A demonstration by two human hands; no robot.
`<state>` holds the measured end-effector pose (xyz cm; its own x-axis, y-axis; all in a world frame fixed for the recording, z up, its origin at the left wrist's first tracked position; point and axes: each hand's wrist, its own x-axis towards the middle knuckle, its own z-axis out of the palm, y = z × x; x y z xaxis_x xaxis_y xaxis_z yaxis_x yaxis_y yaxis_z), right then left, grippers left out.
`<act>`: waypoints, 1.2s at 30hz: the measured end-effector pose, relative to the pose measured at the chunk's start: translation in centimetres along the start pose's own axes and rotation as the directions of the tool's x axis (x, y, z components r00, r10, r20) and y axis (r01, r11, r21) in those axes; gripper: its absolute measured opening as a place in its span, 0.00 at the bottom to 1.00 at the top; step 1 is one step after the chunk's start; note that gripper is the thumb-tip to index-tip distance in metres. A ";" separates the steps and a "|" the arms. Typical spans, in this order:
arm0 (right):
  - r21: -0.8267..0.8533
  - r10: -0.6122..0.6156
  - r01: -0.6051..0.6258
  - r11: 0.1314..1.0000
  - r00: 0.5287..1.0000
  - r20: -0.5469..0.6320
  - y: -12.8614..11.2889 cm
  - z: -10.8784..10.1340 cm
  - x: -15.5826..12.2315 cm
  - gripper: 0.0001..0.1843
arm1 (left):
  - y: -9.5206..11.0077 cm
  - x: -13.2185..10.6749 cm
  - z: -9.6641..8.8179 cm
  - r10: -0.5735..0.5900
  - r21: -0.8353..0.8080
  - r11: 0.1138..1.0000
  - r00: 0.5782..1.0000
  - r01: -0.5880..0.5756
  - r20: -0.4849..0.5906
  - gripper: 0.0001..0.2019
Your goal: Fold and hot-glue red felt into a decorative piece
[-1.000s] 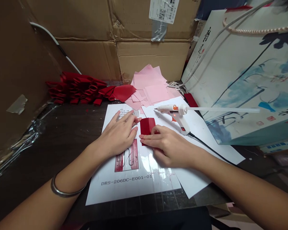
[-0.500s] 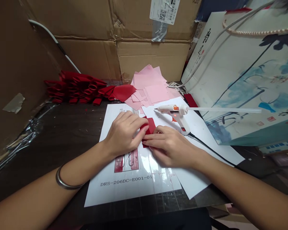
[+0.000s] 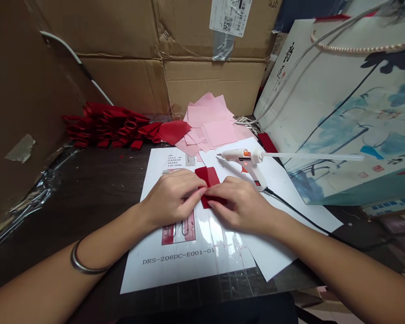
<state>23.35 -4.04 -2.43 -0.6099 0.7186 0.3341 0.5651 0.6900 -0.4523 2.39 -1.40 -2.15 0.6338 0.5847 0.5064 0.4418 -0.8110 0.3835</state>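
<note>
A small dark red paper piece (image 3: 207,177) lies on a white printed sheet (image 3: 185,265) in the middle of the table. My left hand (image 3: 173,198) has its fingers curled and pinches the left edge of the red piece. From the right, my right hand (image 3: 238,202) pinches the same piece, its fingertips meeting those of the left hand. A metal bangle (image 3: 84,265) sits on my left wrist. A white hot glue gun (image 3: 246,159) stands just beyond my right hand, with a long glue stick pointing right.
A pile of pink paper squares (image 3: 211,121) and a heap of folded red pieces (image 3: 111,123) lie at the back. Cardboard boxes (image 3: 148,54) wall the back and left. A large painted paper bag (image 3: 351,108) stands on the right. The gun's black cord (image 3: 300,213) trails right.
My left hand went from lying flat beside the red piece to curling and pinching its edge. Both hands drew together over it, and the piece is tilted slightly.
</note>
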 end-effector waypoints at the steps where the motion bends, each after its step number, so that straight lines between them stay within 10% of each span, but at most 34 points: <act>1: -0.011 -0.007 0.008 1.000 1.000 0.022 0.0 -0.1 0.0 0.12 | -0.2 0.0 0.1 -0.011 -0.001 1.000 1.000 0.011 -0.012 0.10; 13: -0.107 -0.096 0.094 0.990 0.995 -0.019 -0.2 -0.4 -0.5 0.12 | -0.8 -0.2 0.5 -0.107 0.060 0.994 0.964 0.095 0.245 0.13; 22: -0.001 0.153 -0.156 0.988 0.968 -0.199 0.5 -0.1 -0.1 0.08 | 0.2 -0.5 -0.1 -0.204 0.153 0.976 0.885 0.153 0.419 0.20; 36: -0.096 0.249 -0.245 0.965 0.968 0.036 -0.1 0.1 -0.2 0.18 | -0.2 -0.7 0.0 -0.202 0.262 0.960 0.885 0.095 0.420 0.23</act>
<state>23.32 -4.24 -2.56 -0.4695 0.8643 0.1807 0.7478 0.4980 -0.4391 1.81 -1.62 -2.58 0.7380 0.6733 0.0463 0.6509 -0.7282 0.2143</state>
